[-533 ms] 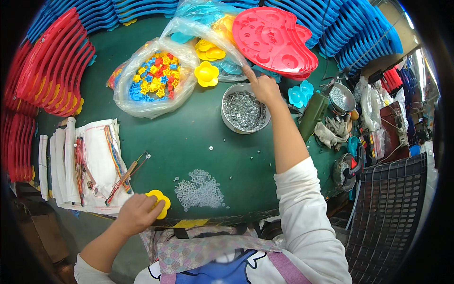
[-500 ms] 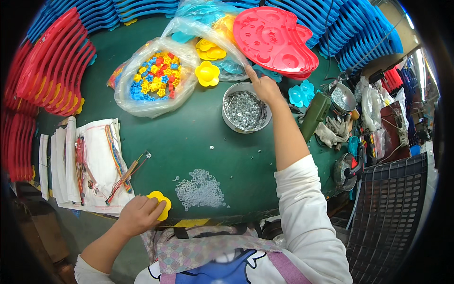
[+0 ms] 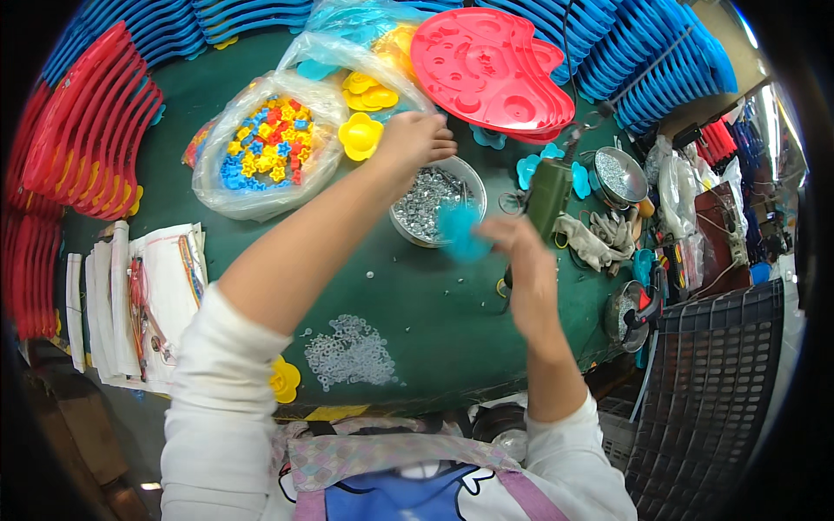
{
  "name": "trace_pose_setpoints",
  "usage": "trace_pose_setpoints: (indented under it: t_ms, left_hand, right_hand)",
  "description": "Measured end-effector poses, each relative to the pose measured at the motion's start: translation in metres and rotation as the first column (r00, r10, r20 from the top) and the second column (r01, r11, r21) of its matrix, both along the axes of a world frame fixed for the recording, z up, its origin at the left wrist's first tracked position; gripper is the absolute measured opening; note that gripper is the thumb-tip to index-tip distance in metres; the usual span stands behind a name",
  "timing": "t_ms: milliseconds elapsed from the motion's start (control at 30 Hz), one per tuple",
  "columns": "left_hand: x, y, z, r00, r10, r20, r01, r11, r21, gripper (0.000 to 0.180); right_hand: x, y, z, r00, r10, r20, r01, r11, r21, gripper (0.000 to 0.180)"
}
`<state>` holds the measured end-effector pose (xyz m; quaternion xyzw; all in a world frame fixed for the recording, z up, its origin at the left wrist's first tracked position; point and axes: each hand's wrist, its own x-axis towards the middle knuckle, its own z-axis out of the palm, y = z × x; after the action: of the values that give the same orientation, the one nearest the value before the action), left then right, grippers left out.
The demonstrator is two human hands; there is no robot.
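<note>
Left hand (image 3: pixel 415 137) reaches across, fingers curled, over the far rim of the bowl (image 3: pixel 469 178) of small metal screws; whether it grips anything cannot be told; a yellow flower (image 3: pixel 360 135) lies just left of it. Right hand (image 3: pixel 519 252) pinches a blurred blue flower (image 3: pixel 459 241) just near of the bowl. Left of both, a clear bag (image 3: pixel 261 148) holds mixed coloured pieces; beyond, red trays (image 3: pixel 491 69). White washers (image 3: pixel 347 352) lie on open green counter (image 3: pixel 452 330) near the front edge.
</note>
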<state>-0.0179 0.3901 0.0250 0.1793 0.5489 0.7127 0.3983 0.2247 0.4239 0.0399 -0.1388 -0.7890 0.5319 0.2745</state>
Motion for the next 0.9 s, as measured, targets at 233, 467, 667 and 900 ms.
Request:
trace_pose_setpoints:
  t_ms: [233,467,667,900]
  left_hand:
    - [0.003,0.089,-0.017,0.947,-0.020,0.321,-0.012,0.995,0.097,0.046]
    - [-0.005,-0.020,0.022,0.967,-0.062,0.247,0.007,0.976,0.217,0.041]
    - [-0.036,-0.267,-0.007,0.955,0.264,-0.135,-0.268,0.963,-0.010,0.039]
    - [0.056,-0.377,-0.002,0.851,0.495,-0.175,-0.513,0.854,-0.082,0.057]
  right_hand:
    - [0.047,-0.048,-0.058,0.875,0.290,0.388,-0.183,0.940,-0.288,0.041]
    - [0.045,-0.040,-0.054,0.976,0.122,0.182,-0.141,0.985,0.096,0.055]
    - [0.034,-0.024,-0.053,0.942,0.295,-0.160,-0.315,0.609,-0.728,0.095]
    - [-0.007,-0.031,-0.012,0.921,0.388,-0.011,-0.274,0.628,-0.729,0.063]
